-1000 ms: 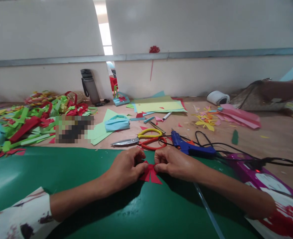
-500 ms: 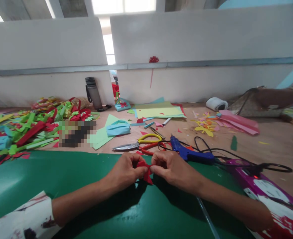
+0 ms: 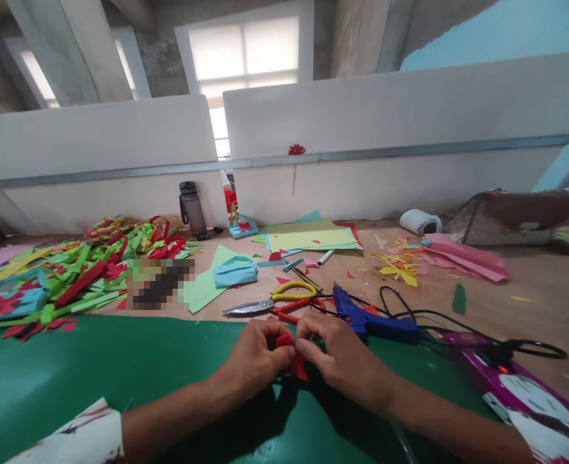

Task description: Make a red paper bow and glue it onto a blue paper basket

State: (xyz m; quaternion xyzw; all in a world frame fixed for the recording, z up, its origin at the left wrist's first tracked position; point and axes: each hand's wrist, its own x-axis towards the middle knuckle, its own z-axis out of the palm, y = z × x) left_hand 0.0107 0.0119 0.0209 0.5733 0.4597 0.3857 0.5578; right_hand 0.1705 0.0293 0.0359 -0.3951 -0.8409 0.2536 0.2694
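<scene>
Between my two hands is a small red paper flower [image 3: 299, 368], partly hidden by my fingers. My left hand [image 3: 262, 351] is closed, pinching it from the left between thumb and fingers. From the other side my right hand [image 3: 330, 345] is closed on it too, thumb and fingertips at its edge. Just beyond my hands lie scissors [image 3: 294, 291] with yellow and red handles. A blue glue gun [image 3: 371, 320] rests right of them, close to my right hand.
A purple power strip [image 3: 520, 386] lies at right with black cords. Colored paper strips [image 3: 86, 270] pile up at left. A light-blue paper basket [image 3: 236, 274], yellow paper flowers [image 3: 400, 269], a grey bottle [image 3: 193, 211] and a handbag [image 3: 516, 216] stand or lie farther back.
The view has tilted up, so the table sits lower in the picture. My fingers have drawn closer around the red paper flower, and less of it shows.
</scene>
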